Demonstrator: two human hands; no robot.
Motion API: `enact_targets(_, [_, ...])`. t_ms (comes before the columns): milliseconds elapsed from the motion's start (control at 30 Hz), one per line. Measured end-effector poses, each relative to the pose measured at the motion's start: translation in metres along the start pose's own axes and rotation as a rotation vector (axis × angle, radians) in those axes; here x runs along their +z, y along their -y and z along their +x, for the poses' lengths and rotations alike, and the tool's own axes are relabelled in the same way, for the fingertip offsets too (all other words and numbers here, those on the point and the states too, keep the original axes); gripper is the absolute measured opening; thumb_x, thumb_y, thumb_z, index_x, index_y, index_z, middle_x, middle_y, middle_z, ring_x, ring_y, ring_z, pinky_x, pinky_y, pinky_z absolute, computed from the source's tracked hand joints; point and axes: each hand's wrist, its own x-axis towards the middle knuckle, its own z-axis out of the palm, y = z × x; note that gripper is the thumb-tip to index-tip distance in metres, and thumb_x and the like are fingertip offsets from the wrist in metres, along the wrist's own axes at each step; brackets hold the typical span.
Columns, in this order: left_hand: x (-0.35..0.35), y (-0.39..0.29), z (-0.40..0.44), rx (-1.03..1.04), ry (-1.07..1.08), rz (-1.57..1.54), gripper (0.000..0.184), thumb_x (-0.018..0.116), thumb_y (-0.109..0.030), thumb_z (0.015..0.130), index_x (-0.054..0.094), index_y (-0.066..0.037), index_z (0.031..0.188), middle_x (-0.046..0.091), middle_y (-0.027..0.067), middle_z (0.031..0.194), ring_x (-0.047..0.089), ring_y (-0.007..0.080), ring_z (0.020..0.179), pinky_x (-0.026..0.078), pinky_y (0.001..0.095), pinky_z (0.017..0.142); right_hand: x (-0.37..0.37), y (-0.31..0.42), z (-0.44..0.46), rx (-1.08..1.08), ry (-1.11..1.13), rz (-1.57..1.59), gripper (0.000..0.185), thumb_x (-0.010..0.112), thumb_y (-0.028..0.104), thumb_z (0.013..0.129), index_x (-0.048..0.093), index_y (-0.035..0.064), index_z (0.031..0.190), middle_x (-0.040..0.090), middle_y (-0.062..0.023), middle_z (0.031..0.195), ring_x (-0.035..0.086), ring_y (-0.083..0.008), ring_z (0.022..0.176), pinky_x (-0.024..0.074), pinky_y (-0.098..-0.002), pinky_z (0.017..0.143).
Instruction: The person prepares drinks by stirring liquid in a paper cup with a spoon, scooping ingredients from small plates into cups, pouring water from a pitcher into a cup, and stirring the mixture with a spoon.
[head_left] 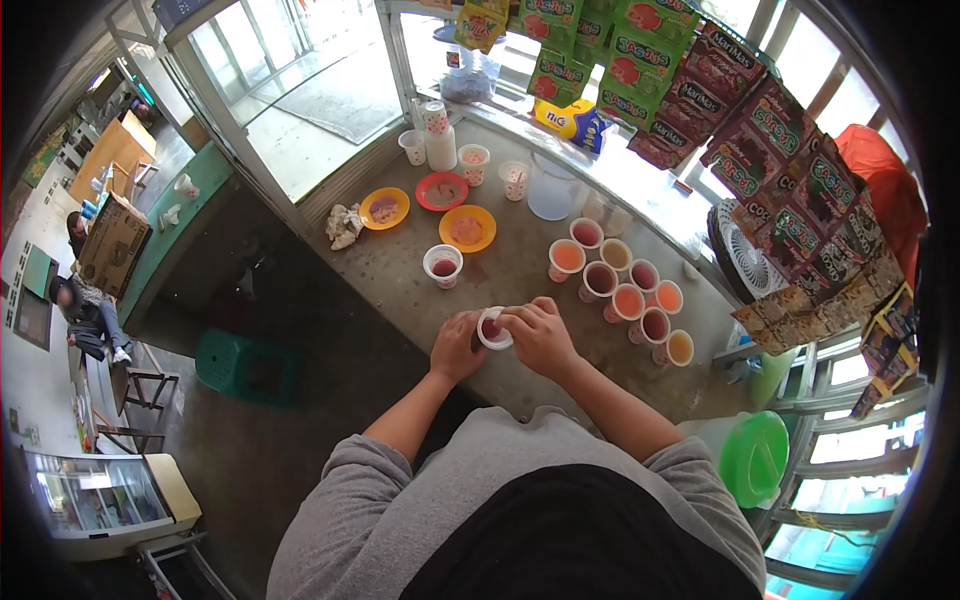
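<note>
A white-rimmed cup with dark red drink [495, 328] is between my hands near the table's front edge. My left hand [460, 346] is closed around its left side. The fingers of my right hand [538, 338] are closed at the right of its rim and partly cover the opening. Just beyond stands another cup of red drink [443, 267]. To the right is a group of several filled cups [628, 302], with red, orange and yellowish drinks.
Behind are orange plates [467, 229], a red plate [441, 191], a crumpled white bag [345, 227], stacked cups [435, 118] and a clear container [553, 190]. Drink sachets [640, 60] hang above the counter [400, 290]. A green stool [247, 367] stands left; people sit farther off.
</note>
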Motion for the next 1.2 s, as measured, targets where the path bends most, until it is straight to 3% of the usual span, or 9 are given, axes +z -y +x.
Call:
enact_targets(100, [-0.001,-0.003,0.001,0.001,-0.004,0.001,0.064,0.078,-0.014,0.074,0.052,-0.014,0.133,0.064,0.0113,0.124,0.059,0.0326,0.12,0.046,0.0471,0.102,0.011,-0.004,0.008,0.11,0.113,0.1,0.02,0.066,0.006,0.082,0.067,0.0125,0.102,0.072,-0.0028,0.101,0.068,-0.022,0.093,0.0422,-0.0402,0.091])
enact_targets(300, [-0.002,-0.002,0.001,-0.027,0.02,-0.028,0.063,0.077,-0.013,0.075,0.054,-0.013,0.133,0.064,0.0118,0.125,0.06,0.0319,0.119,0.046,0.0465,0.102,0.01,-0.017,0.009,0.287,0.036,0.153,0.012,0.064,0.009,0.089,0.068,0.0116,0.101,0.072,-0.0038,0.099,0.068,-0.0223,0.093,0.0411,-0.039,0.091])
enact_targets(467, [0.0,0.0,0.0,-0.039,0.023,-0.024,0.062,0.077,-0.013,0.074,0.055,-0.011,0.132,0.064,0.0126,0.124,0.06,0.0322,0.119,0.046,0.0464,0.102,0.006,-0.011,0.002,0.25,-0.005,0.104,0.011,0.065,0.009,0.089,0.068,0.0114,0.099,0.072,-0.0035,0.096,0.068,-0.0222,0.093,0.0409,-0.0395,0.09])
enact_targets(733, [-0.001,-0.005,0.004,-0.124,0.043,-0.003,0.06,0.084,-0.034,0.076,0.06,-0.007,0.125,0.065,0.0144,0.119,0.061,0.0343,0.113,0.046,0.0454,0.099,0.009,-0.013,0.0,0.251,0.073,0.074,0.01,0.065,0.009,0.089,0.069,0.0106,0.099,0.072,-0.0039,0.096,0.067,-0.0232,0.094,0.0397,-0.0402,0.092])
enact_targets(833, [-0.004,-0.005,0.009,-0.237,0.074,-0.073,0.058,0.085,-0.036,0.075,0.064,-0.007,0.12,0.066,0.0153,0.117,0.063,0.0353,0.109,0.047,0.046,0.098,0.008,-0.015,0.0,0.345,0.051,0.138,0.012,0.064,0.009,0.091,0.07,0.0072,0.101,0.073,-0.0068,0.095,0.068,-0.0247,0.09,0.0453,-0.0392,0.087])
enact_targets(900, [-0.004,-0.002,0.007,-0.223,0.059,-0.1,0.056,0.085,-0.034,0.075,0.064,-0.006,0.12,0.066,0.0159,0.118,0.064,0.0357,0.109,0.048,0.0454,0.098,0.01,-0.009,-0.001,0.613,-0.004,0.455,0.014,0.065,0.009,0.093,0.072,0.0039,0.104,0.074,-0.0101,0.095,0.07,-0.0258,0.084,0.0508,-0.037,0.075])
enact_targets(1000, [-0.007,-0.002,0.006,-0.215,-0.018,-0.235,0.054,0.085,-0.024,0.075,0.064,-0.006,0.121,0.067,0.0163,0.12,0.066,0.035,0.109,0.051,0.0432,0.096,0.025,-0.01,-0.007,0.739,-0.02,0.681,0.015,0.064,0.011,0.097,0.072,0.0037,0.107,0.074,-0.0144,0.096,0.07,-0.0208,0.082,0.0541,-0.0341,0.076])
enact_targets(1133, [-0.029,-0.002,0.008,-0.205,-0.134,-0.426,0.055,0.084,-0.007,0.074,0.063,-0.004,0.124,0.067,0.0142,0.122,0.068,0.03,0.112,0.057,0.0373,0.089,0.002,0.009,0.012,0.564,-0.083,0.458,0.014,0.067,0.009,0.092,0.072,0.0029,0.104,0.073,-0.0111,0.092,0.07,-0.0271,0.084,0.0521,-0.0339,0.075])
enact_targets(1200, [-0.045,-0.003,0.015,-0.218,-0.158,-0.453,0.056,0.084,-0.006,0.074,0.063,-0.004,0.125,0.067,0.0134,0.122,0.068,0.0284,0.11,0.057,0.0362,0.086,-0.015,0.017,0.029,0.32,-0.158,0.226,0.014,0.068,0.009,0.091,0.073,0.005,0.104,0.072,-0.0107,0.093,0.069,-0.028,0.091,0.0499,-0.0324,0.084])
